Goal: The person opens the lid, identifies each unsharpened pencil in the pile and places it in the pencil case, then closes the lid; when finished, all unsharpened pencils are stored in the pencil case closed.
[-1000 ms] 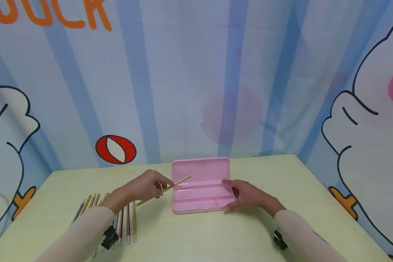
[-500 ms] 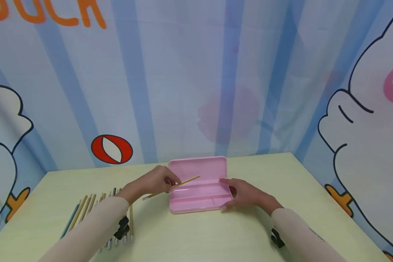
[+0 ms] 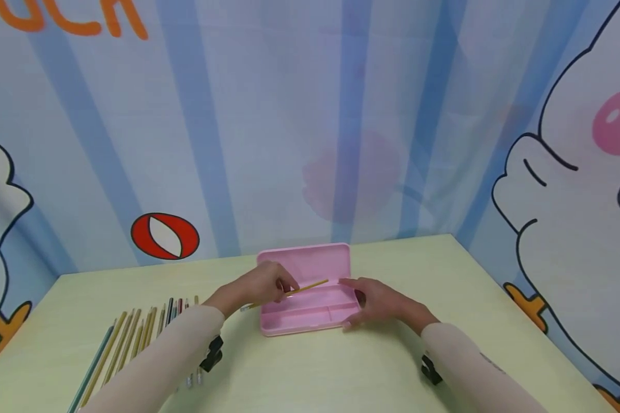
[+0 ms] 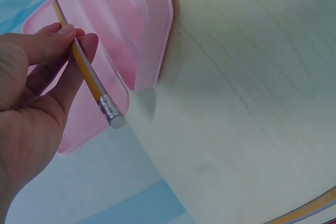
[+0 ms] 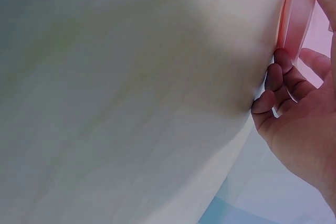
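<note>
A pink pencil case (image 3: 322, 263) stands with its lid up at the table's far middle, its tray divided into compartments. Over its left part, my left hand (image 3: 266, 285) pinches a yellow pencil (image 3: 314, 284) between thumb and fingertips. The left wrist view shows the pencil's silver ferrule and pale eraser (image 4: 116, 121) toward the camera, the other end slanting over the case. My right hand (image 3: 377, 301) holds the case's right end, thumb at the front corner and fingers toward the hinge. In the right wrist view, curled fingertips (image 5: 283, 59) touch the case's end wall (image 5: 295, 19).
Several pencils (image 3: 115, 349) lie side by side on the pale table (image 3: 299, 378) at the left, partly hidden by the left sleeve (image 3: 170, 350). A striped blue curtain (image 3: 268, 143) with cartoon prints rises behind the table's far edge.
My left hand has carried the yellow pencil rightward, from the case's left edge to over its tray. The right hand keeps its hold on the case. The head view has shifted slightly.
</note>
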Tool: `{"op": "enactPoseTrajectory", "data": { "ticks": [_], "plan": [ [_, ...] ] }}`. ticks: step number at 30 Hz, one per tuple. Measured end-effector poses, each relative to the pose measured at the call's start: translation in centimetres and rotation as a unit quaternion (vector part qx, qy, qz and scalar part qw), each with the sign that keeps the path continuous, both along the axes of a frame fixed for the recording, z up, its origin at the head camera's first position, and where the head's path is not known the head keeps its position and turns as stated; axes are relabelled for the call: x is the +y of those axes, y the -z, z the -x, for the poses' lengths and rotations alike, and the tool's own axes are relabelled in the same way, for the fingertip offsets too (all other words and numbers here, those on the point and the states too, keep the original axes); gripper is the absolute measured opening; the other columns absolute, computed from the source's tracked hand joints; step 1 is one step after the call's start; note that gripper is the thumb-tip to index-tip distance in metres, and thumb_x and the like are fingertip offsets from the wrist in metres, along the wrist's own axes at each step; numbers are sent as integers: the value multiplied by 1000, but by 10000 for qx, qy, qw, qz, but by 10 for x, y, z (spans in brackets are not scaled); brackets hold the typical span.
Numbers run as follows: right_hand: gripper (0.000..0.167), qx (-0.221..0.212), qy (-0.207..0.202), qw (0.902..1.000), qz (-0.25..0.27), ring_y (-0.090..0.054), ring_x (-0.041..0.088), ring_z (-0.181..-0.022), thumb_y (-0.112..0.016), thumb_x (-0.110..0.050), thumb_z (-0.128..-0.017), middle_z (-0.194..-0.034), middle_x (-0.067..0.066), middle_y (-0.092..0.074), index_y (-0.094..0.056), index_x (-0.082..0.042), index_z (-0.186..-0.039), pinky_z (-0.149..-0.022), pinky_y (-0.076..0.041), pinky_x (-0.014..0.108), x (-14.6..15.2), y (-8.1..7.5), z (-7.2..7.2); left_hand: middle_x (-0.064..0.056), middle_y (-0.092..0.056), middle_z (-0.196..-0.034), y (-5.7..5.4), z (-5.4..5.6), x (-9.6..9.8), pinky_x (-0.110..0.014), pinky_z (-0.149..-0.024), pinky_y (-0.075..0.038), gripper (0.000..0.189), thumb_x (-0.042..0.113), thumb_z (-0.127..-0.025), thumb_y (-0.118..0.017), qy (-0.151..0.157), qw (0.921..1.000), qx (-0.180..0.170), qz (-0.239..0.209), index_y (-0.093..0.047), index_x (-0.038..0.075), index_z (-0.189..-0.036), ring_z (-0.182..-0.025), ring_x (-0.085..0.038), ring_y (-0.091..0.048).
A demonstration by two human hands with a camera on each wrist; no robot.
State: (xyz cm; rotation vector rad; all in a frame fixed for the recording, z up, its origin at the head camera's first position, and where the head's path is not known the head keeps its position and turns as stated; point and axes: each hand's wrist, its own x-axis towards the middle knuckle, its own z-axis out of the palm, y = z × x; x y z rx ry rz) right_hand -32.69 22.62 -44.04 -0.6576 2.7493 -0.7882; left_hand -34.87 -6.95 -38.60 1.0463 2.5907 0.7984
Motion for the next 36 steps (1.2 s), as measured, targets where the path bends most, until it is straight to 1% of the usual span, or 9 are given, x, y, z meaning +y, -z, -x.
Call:
{"op": "enactPoseTrajectory", "data": {
  "ticks": [2,7,13,17,21,24,29,31,36],
  "plan": [
    [100,-22,10,10000,10,-50,19,-107,-88,-45,-70,-131,6,-57,-42,-12,-152,-92,-47,37,-1,0,0,-14,-76,-96,-1,1,3,-21,-67,-52,38,-18,-78,-59,-4,10000,5,39,-76,-1,-107,-78,-11,-64],
    [101,6,12,10000,-55,-50,20,-108,-88,-47,-70,-135,7,-56,-42,-13,-153,-94,-47,38,0,1,2,-13,-76,-94,0,2,12,-20,-66,-52,37,-17,-77,-58,115,9996,217,124,-78,-1,-104,-78,-11,-64],
    [102,-41,-38,10000,29,-49,20,-111,-89,-46,-70,-140,10,-54,-41,-11,-153,-97,-46,41,2,2,2,-8,-77,-95,8,4,26,-20,-68,-53,38,-18,-78,-57,114,9994,241,240,-79,2,-103,-80,-11,-65],
    [101,-52,-112,9999,55,-49,20,-110,-88,-46,-71,-138,9,-55,-41,-10,-153,-96,-46,40,2,1,2,-7,-77,-96,13,6,34,-22,-69,-53,41,-19,-79,-53,189,9990,258,317,-79,3,-102,-81,-13,-66],
    [100,38,-226,9997,84,-50,20,-107,-88,-44,-71,-133,9,-57,-41,-8,-152,-92,-46,37,3,0,2,-7,-77,-97,14,8,40,-27,-76,-57,43,-20,-79,-52,188,9983,332,433,-79,4,-102,-87,-17,-69],
    [100,102,-281,9995,81,-49,19,-105,-88,-43,-71,-131,9,-58,-41,-7,-152,-90,-45,35,2,-1,1,-7,-77,-100,13,9,43,-32,-82,-58,43,-20,-80,-54,54,9981,265,562,-79,5,-103,-91,-19,-70],
    [100,118,-274,9995,62,-49,18,-102,-88,-43,-71,-126,7,-58,-41,-7,-152,-87,-44,32,1,-2,-1,-7,-76,-101,14,9,45,-34,-86,-58,39,-18,-82,-57,-138,9973,175,702,-79,6,-103,-94,-20,-69],
    [100,115,-268,9996,51,-49,18,-101,-88,-44,-71,-123,6,-58,-41,-7,-152,-85,-44,32,1,-2,-1,-7,-76,-101,16,10,46,-34,-87,-57,38,-17,-83,-58,-121,9968,246,746,-79,7,-103,-96,-20,-69],
    [102,67,-248,9996,77,-49,19,-102,-88,-45,-71,-127,7,-58,-40,-7,-153,-86,-44,33,2,0,1,-7,-76,-99,19,12,50,-32,-86,-57,32,-12,-84,-62,71,9954,445,841,-80,7,-102,-93,-18,-69]
  ]
}}
